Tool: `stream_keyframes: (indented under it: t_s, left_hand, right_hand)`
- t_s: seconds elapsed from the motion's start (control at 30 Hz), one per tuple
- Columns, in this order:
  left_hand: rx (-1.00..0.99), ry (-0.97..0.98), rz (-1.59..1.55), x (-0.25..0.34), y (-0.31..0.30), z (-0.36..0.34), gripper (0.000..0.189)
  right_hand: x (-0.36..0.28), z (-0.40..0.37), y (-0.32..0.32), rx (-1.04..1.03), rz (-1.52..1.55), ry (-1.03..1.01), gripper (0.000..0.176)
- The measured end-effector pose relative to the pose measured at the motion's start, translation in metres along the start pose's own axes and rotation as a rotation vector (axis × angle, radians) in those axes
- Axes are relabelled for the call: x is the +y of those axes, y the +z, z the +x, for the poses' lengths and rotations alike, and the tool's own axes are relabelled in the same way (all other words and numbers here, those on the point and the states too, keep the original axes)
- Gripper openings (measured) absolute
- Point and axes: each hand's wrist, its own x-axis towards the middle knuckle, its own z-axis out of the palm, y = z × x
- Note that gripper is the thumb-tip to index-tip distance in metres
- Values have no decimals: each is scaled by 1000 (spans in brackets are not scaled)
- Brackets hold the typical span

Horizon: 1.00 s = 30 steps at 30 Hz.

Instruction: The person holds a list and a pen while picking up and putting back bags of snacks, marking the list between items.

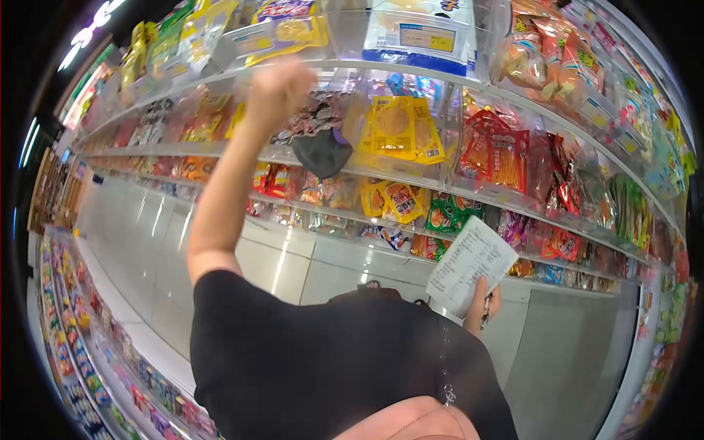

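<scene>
Clasping list (469, 265), right grip (485, 302) closed.

print on paper slip (469, 270) illegible

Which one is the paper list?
Look at the long wall of shelves full of bright snack packets, then down to its lower right. There the right hand holds the paper list. It is the only plain white sheet with printed lines.
</scene>
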Motion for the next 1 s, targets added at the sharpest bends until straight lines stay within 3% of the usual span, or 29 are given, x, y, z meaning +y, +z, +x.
stream_keyframes:
  t_s: [0.03,0.07,0.13,0.2,0.37,0.5,0.6,0.67,0.7,0.8,0.83,0.9,1.0]
  left_hand:
    - [-217,59,94,12,10,-20,10]
    - [-460,-118,-9,20,22,-34,19]
    - [-450,-324,-98,14,49,-75,32]
    - [-539,-451,-131,-1,61,-109,44]
    - [-477,-553,-240,-7,87,-128,38]
    - [-565,-706,-167,-6,93,-123,28]
    - [-219,-598,-64,-7,96,-128,27]
    - [67,-783,-15,-15,96,-140,28]
    - [217,-784,50,-18,94,-147,29]
    - [505,-720,-454,5,87,-147,29]
    - [598,-707,-472,31,90,-132,26]
    - [671,-720,-928,84,101,-94,18]
    - [664,-882,-1093,148,125,-51,13]
  right_hand:
    - [-5,-4,7,-23,-21,2,21]
    - [-7,-6,10,-55,-95,-6,20]
    - [-11,-8,7,-90,-254,-22,19]
    - [-17,-17,19,-35,-203,-35,18]
    - [-31,-25,32,38,-187,12,15]
    - [-28,-30,30,16,-174,36,20]
    - [-30,-34,17,54,-166,48,19]
    - [-11,-33,-6,114,-245,24,16]
    - [-11,-32,-11,148,-239,-48,17]
    - [-13,-34,-40,156,-86,-20,19]
    - [-13,-35,-49,173,-48,-35,20]
    - [-19,-38,-71,205,-40,-17,20]
    - [-30,-43,-106,219,35,-11,21]
